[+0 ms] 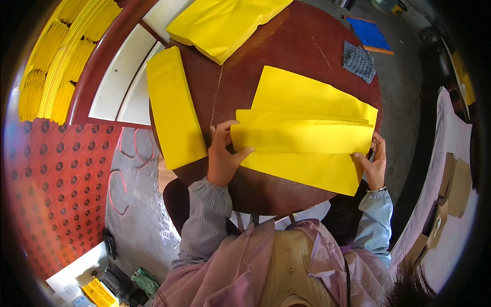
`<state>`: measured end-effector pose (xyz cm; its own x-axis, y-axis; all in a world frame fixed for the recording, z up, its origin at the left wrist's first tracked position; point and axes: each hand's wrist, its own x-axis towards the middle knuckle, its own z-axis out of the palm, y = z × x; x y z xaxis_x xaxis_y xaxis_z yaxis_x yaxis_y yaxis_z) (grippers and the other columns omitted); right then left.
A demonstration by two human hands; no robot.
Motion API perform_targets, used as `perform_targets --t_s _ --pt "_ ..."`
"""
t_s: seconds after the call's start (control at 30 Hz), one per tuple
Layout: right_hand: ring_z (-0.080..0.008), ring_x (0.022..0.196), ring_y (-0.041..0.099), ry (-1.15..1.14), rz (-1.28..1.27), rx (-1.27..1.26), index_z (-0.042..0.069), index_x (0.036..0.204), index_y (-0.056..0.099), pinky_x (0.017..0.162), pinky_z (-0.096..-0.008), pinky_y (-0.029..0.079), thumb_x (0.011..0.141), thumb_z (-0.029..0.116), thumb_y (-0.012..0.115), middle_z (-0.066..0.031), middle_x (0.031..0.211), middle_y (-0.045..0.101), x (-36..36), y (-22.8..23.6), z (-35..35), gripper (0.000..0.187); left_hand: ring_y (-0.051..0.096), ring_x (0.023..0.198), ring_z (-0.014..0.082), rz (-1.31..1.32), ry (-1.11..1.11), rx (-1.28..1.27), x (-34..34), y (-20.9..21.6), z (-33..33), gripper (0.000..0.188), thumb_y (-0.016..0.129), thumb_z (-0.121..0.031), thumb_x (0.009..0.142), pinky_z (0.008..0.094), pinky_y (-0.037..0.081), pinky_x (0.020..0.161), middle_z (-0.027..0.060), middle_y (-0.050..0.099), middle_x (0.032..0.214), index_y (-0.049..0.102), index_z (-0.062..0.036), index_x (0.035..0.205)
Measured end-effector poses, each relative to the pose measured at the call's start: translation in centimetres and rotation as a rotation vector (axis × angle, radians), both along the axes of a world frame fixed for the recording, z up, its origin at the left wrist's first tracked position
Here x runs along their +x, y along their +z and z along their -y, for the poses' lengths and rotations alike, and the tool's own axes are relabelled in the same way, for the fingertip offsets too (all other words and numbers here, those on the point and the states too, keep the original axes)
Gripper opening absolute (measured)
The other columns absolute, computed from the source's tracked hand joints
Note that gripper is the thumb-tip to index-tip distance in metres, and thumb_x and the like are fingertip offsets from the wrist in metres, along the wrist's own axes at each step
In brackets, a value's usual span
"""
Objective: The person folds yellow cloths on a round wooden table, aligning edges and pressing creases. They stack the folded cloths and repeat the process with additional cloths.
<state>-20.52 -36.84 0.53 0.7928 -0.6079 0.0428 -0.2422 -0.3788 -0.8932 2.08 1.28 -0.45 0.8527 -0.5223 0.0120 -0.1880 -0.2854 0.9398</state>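
a round dark-red table (296, 46) carries yellow paper. the left hand (223, 153) pinches the left end of a folded yellow sheet (302, 135), thumb on top; the right hand (376, 162) grips its right end, fingers curled over the edge. the sheet lies at the table's near side. a yellow stack (174, 107) lies just left, another pile (222, 23) beyond, a blue mat (368, 33) on the floor.

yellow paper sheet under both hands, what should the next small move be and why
Probably press the fold flat, sliding the left hand along the crease toward the right hand. The yellow paper sheet lies on the round wooden table with a folded band across its middle. Each hand pinches one end of that band, and the layers between them look loosely stacked, not creased down.
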Motion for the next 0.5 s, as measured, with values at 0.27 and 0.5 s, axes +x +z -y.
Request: perform_targets --t_s 0.27,0.5 --pt "-0.0202 0.109 0.071 -0.072 -0.064 0.004 0.010 0.146 0.053 0.111 -0.0400 0.052 0.097 0.012 0.079 -0.0071 0.109 0.074 0.1 -0.4 0.3 0.055 0.073 0.115 0.0290 -0.034 0.090 -0.108 -0.3 -1.7 0.6 0.064 0.087 0.000 0.086 0.0323 0.053 0.100 0.0199 0.071 0.124 0.046 0.0010 0.135" --pt "-0.0216 0.104 0.072 -0.177 0.003 -0.060 0.010 0.144 0.053 0.109 -0.0414 0.053 0.100 0.010 0.076 -0.0068 0.103 0.072 0.8 -0.7 -1.2 0.050 0.066 0.109 0.0323 -0.009 0.146 -0.087 -0.4 -2.8 0.7 0.053 0.091 -0.003 0.081 0.0355 0.051 0.097 0.0161 0.064 0.123 0.055 0.0010 0.120"
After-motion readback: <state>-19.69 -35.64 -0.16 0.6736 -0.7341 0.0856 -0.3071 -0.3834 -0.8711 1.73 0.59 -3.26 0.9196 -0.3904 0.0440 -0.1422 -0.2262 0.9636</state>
